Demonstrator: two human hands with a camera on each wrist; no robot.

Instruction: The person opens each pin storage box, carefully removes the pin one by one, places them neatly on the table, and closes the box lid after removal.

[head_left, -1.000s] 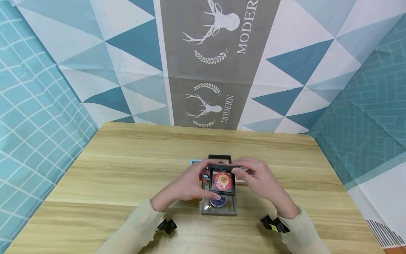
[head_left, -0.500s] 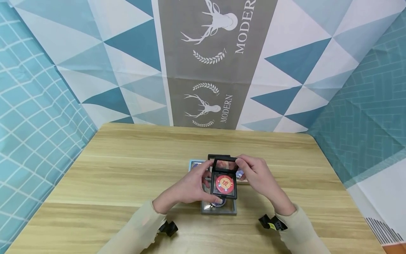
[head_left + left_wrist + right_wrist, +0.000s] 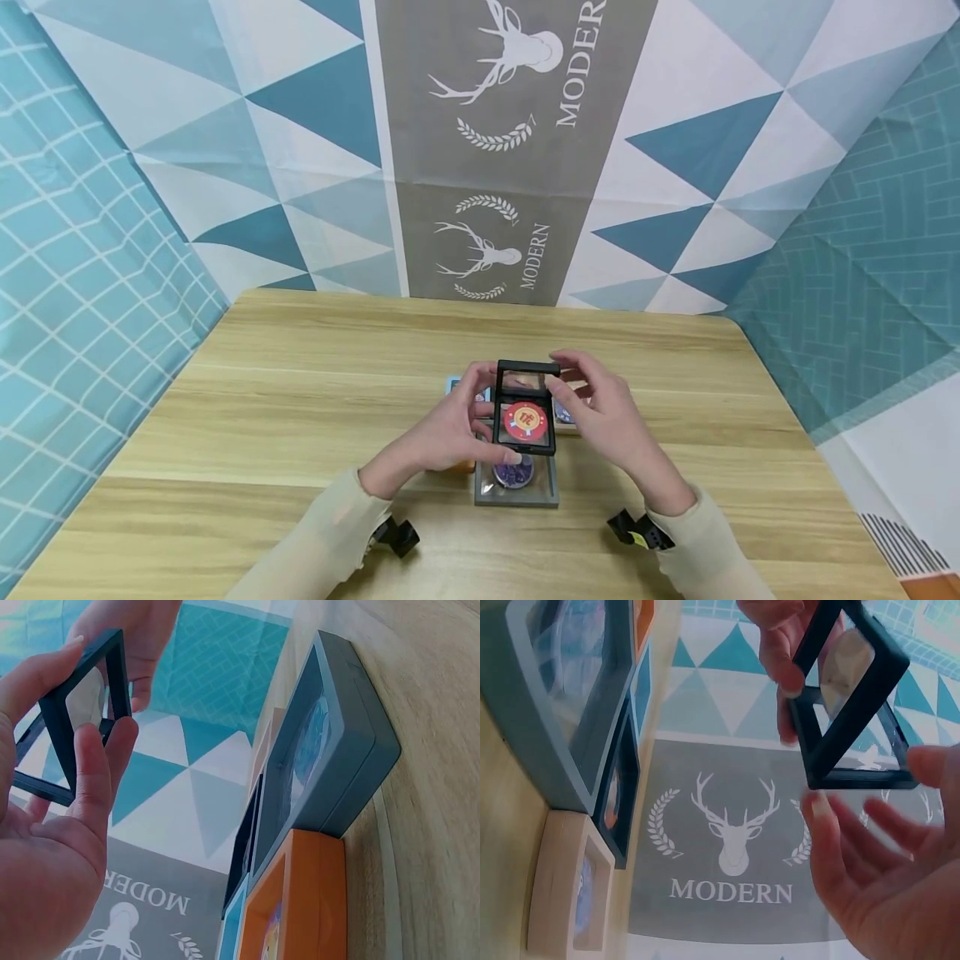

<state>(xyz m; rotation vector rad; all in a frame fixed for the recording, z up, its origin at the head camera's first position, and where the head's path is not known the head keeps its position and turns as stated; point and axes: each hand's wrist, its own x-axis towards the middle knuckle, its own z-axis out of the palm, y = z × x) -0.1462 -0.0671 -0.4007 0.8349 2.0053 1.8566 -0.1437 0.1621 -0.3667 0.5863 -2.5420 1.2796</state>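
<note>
A black clear-windowed display case is held above the table, its two framed halves spread apart at a hinge. Inside its lower half shows a round red disc with a gold centre. The left hand grips that half, thumb along the near edge and fingers at the left side. At the raised lid, the right hand pinches the right edge between thumb and fingers. The right wrist view shows the halves standing at an angle, with the right fingertips at a corner of the frame.
On the wooden table beneath lies a grey display case with a purple disc. Around it sit an orange case, a light blue case, a beige case and another black case. A patterned cloth hangs behind.
The lid of the black case has swung up and away from the lower half, the right hand moving with it. The case now sits slightly farther from the body than half a second ago.
</note>
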